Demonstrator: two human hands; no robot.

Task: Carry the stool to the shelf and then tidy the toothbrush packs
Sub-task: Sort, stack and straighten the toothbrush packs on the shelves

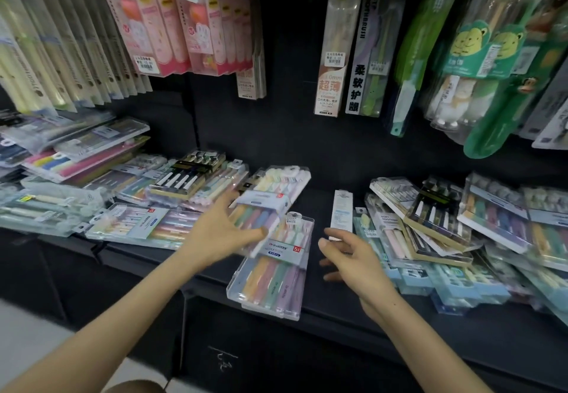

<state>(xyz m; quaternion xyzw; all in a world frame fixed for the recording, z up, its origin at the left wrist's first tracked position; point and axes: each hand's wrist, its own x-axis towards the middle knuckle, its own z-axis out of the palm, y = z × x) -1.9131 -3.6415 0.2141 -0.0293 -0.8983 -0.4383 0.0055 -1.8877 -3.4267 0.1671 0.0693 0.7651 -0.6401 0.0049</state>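
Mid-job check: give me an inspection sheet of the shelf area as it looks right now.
Surface: black shelf, packs heaped left and right.
Job's things: toothbrush packs lie askew; one pastel pack overhangs the front edge; stool not seen.
Clutter: narrow white pack lies alone between the heaps.
Hands: left hand spread at a tilted pack; right hand open, holds nothing.
Cables: nothing seen.
Surroundings: pink packs and green packs hang above; pale floor lower left.

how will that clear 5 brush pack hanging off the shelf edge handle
The clear five-brush pack looks like a rigid, glossy case, so it probably slides as one piece and may be slippery. Its near end seems to overhang the shelf edge, so a pull could tip it off.
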